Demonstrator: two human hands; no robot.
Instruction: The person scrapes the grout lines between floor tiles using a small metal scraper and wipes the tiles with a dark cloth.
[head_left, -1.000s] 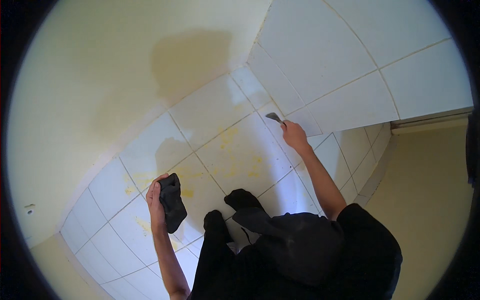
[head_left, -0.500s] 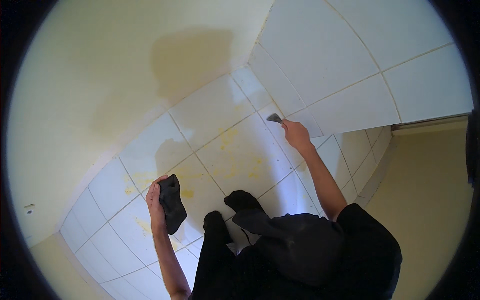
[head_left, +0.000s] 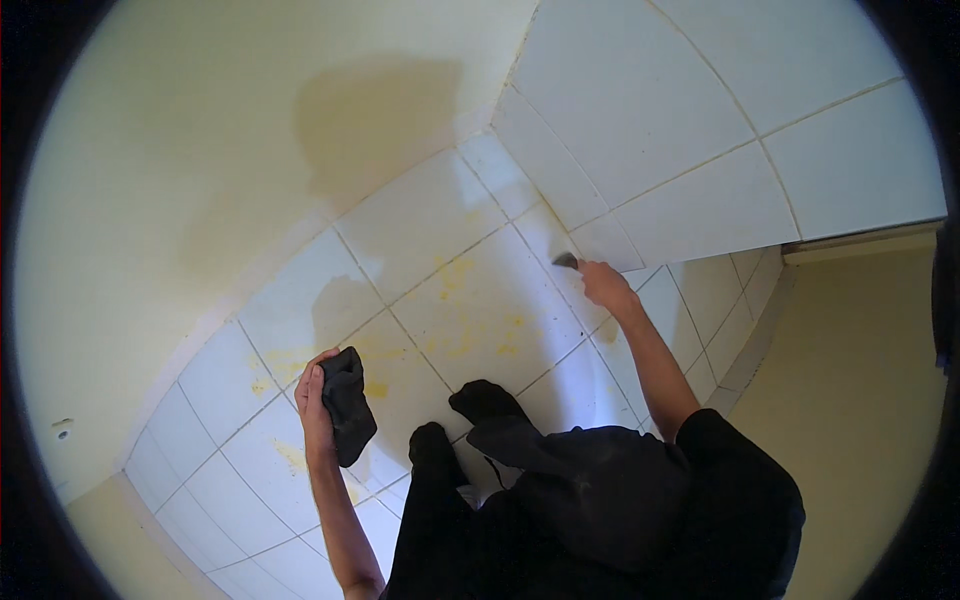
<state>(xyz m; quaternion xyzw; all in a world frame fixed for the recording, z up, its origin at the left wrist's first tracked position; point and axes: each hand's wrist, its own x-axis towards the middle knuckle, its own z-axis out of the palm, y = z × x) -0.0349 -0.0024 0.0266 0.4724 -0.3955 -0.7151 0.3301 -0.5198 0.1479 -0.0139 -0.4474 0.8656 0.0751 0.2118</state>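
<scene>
In my left hand (head_left: 313, 400) is a folded black cloth (head_left: 349, 408), gripped at its left side and hanging over the floor at the lower left. My right hand (head_left: 608, 288) is closed round a scraper (head_left: 566, 261) whose flat dark blade points left. The scraper is by the tiled wall's foot; whether its blade touches the tile I cannot tell. Yellow stains (head_left: 455, 270) mark the white tiled floor (head_left: 430, 320) between my hands, with more around the cloth.
A cream wall (head_left: 200, 150) rises at the left and a white tiled wall (head_left: 660, 110) at the upper right. My feet in black socks (head_left: 486, 402) are on the floor. Past the tiled wall's end, a yellowish surface (head_left: 850, 370) lies at the right.
My right hand has moved the scraper slightly right and toward me along the wall's foot. My left hand and the cloth have hardly moved.
</scene>
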